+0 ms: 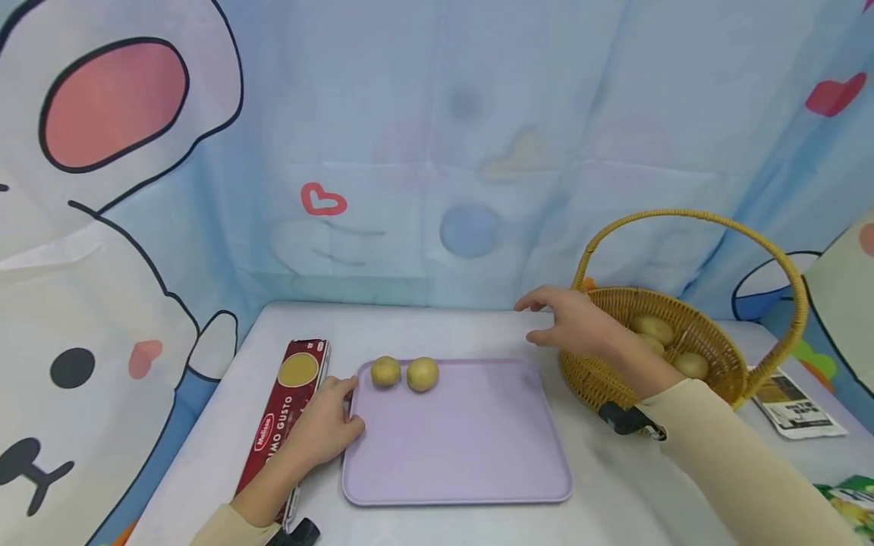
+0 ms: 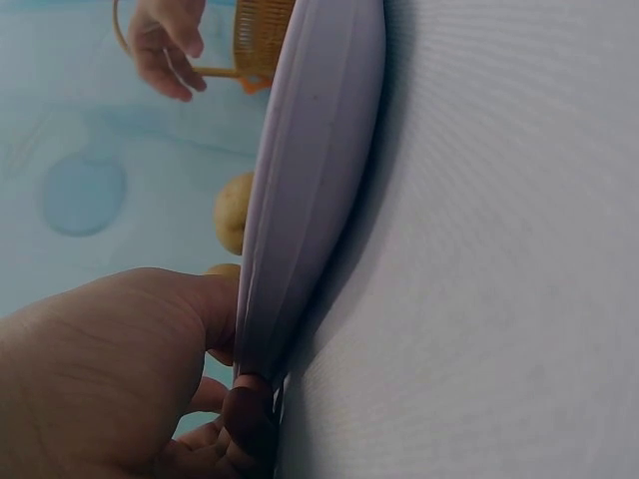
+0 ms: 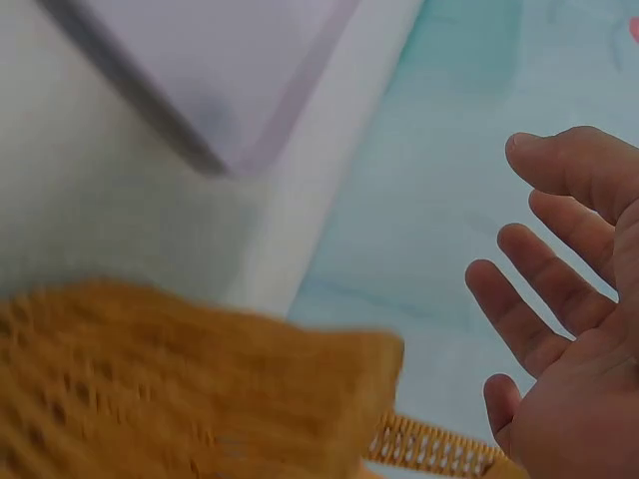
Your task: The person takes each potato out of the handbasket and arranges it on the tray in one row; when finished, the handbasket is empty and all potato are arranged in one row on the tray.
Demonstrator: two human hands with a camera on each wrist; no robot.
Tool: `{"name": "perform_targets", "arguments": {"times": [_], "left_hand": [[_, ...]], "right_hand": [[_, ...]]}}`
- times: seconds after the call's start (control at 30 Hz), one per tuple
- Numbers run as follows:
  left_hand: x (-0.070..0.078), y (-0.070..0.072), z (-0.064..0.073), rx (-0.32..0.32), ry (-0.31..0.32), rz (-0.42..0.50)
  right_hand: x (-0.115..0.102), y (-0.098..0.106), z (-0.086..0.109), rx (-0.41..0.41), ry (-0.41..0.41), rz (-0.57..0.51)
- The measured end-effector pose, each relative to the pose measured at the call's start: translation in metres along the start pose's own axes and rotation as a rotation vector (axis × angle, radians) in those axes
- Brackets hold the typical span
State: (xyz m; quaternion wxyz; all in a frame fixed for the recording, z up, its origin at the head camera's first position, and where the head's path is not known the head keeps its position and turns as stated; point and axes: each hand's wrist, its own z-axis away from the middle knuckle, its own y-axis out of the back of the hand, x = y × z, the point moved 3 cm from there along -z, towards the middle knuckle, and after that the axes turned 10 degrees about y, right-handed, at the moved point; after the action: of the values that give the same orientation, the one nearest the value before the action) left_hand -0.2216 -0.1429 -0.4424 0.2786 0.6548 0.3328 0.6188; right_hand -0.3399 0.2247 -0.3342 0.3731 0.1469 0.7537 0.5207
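A lilac tray [image 1: 457,440] lies on the white table, with two potatoes [image 1: 422,374] side by side in its far left corner. My left hand [image 1: 324,421] grips the tray's left rim, thumb and fingers at the edge; the left wrist view shows the tray's side [image 2: 315,170] rising by the fingertips. To the right stands a yellow wicker basket [image 1: 724,356] with a tall handle and several potatoes [image 1: 653,329] inside. My right hand [image 1: 573,322] hovers at the basket's left side, fingers spread and loosely bent, holding nothing. In the right wrist view its palm [image 3: 579,399] is bare.
A long dark red box [image 1: 293,394] lies left of the tray, partly under my left forearm. Right of the basket is a flat black-and-white packet [image 1: 795,406], and a green packet [image 1: 850,500] sits at the right edge. A printed blue curtain [image 1: 437,152] hangs behind the table.
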Motion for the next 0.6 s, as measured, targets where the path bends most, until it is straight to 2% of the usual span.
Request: {"name": "perform_targets", "arguments": {"times": [0.33, 0.6], "left_hand": [[-0.002, -0.002, -0.001, 0.0, -0.01, -0.005], [-0.003, -0.001, -0.002, -0.003, -0.005, -0.009]], "right_hand": [[0.022, 0.024, 0.018, 0.005, -0.041, 0.05], [0.046, 0.042, 0.031, 0.018, -0.102, 0.038]]}}
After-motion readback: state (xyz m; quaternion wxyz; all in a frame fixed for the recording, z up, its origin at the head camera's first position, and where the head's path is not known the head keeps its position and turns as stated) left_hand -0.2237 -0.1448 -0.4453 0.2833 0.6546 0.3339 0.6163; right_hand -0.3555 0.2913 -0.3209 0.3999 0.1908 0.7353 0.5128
